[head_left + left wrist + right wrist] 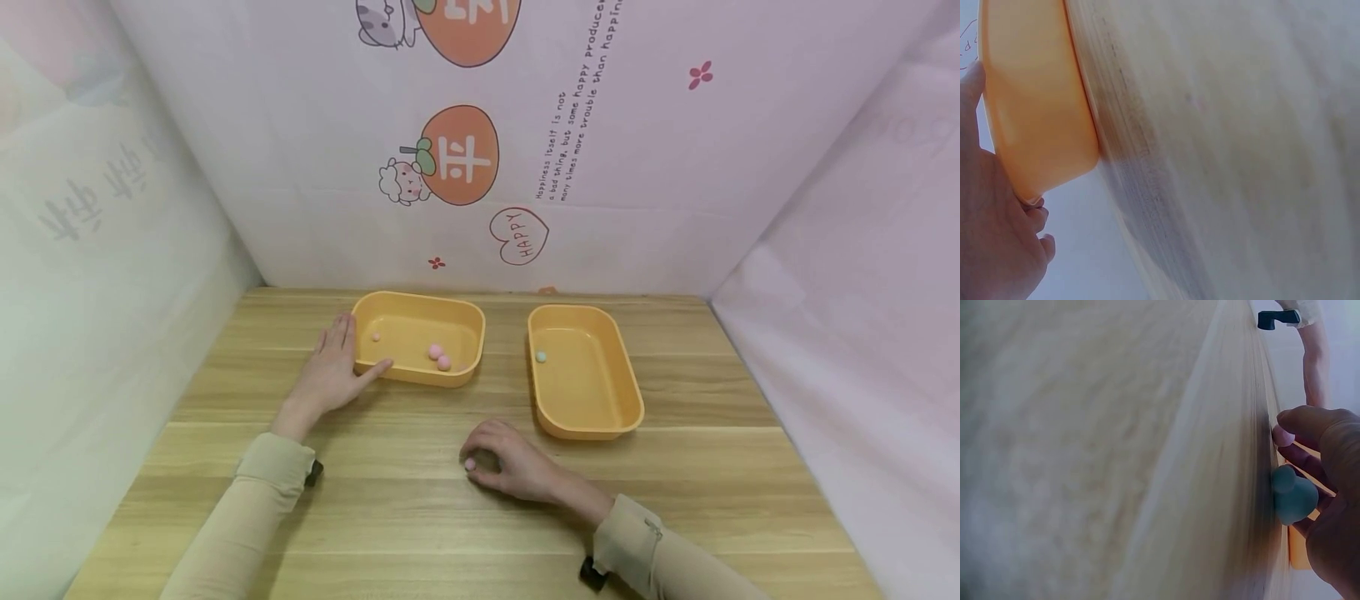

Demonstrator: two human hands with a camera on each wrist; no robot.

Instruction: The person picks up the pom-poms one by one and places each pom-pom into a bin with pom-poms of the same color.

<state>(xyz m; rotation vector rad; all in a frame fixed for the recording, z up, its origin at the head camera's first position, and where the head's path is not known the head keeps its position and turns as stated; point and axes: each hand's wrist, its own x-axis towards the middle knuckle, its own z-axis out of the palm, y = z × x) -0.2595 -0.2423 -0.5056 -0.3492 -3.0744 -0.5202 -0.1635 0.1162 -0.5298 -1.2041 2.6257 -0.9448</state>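
Observation:
My left hand (pixel 330 371) rests against the left end of a yellow-orange plastic tub (pixel 405 354), fingers straight along its side and thumb over the front rim. Inside that tub lie two pink balls (pixel 444 362) and a smaller pink one (pixel 377 337). Above the table in front of the tubs, my right hand (pixel 517 467) pinches a small pink ball (pixel 469 464) between thumb and forefinger. The right wrist view also shows a larger teal ball (pixel 1296 500) and a smaller teal ball (pixel 1284 479), touching each other inside the curled fingers; the head view hides them.
A second yellow-orange tub (pixel 588 387) stands to the right, turned lengthwise, with one pale blue-green ball (pixel 541 357) at its left wall. Both tubs stand on a wood-grain table (pixel 390 500). A printed white cloth (pixel 630 242) rises behind, with white cloth at both sides.

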